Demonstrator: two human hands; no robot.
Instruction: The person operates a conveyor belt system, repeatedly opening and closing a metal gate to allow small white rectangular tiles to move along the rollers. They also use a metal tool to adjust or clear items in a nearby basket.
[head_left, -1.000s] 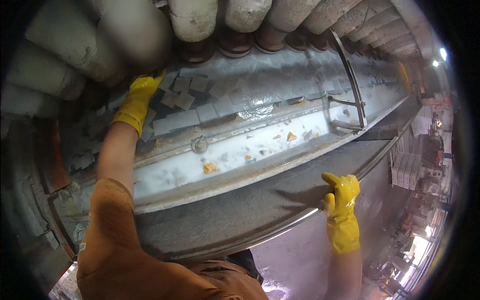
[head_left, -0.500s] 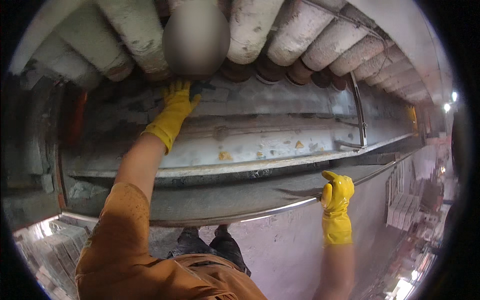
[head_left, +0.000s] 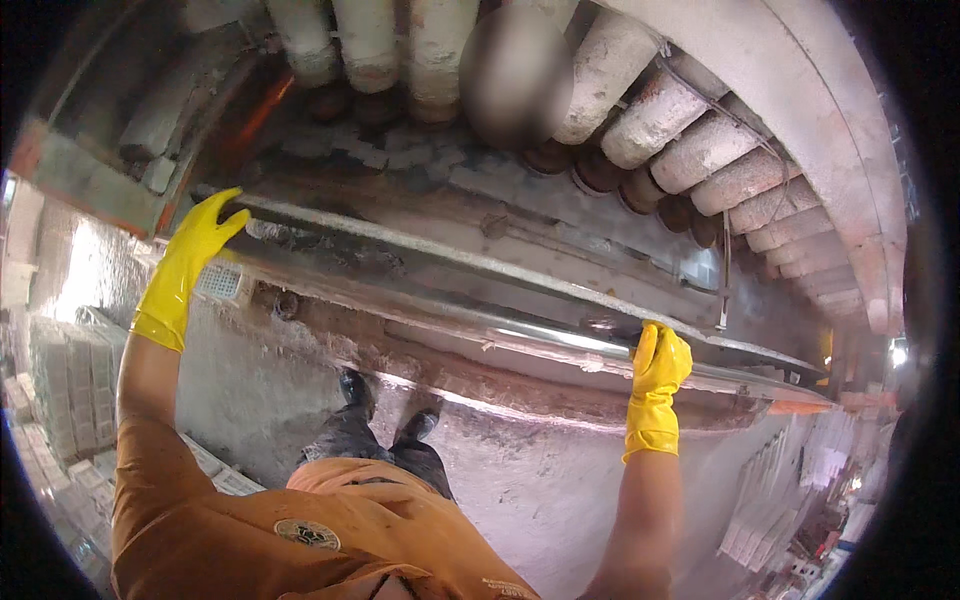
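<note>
Both my hands wear yellow rubber gloves. My left hand (head_left: 197, 250) is open, fingers stretched and thumb apart, at the left end of a long pale ledge (head_left: 380, 232) on a machine. My right hand (head_left: 658, 370) is closed, its fingers curled inward over the shiny metal rail (head_left: 540, 340) along the machine's near side. What those fingers hold, if anything, is hidden. Between ledge and rail runs a narrow dark trough (head_left: 450, 283). Behind the ledge lies a wet grey surface (head_left: 400, 180) with flat pieces on it.
A row of thick, crusted rollers (head_left: 630, 130) hangs over the far side, below a curved pale housing (head_left: 830, 130). Stacked pale blocks (head_left: 70, 390) stand at the left. Wet floor (head_left: 540, 480) lies around my boots (head_left: 415, 425). More pale slats (head_left: 755, 490) stand at the right.
My left hand has come back from the far surface under the rollers to the ledge's left end. My right hand stays by the rail, its fingers more curled. The view has turned.
</note>
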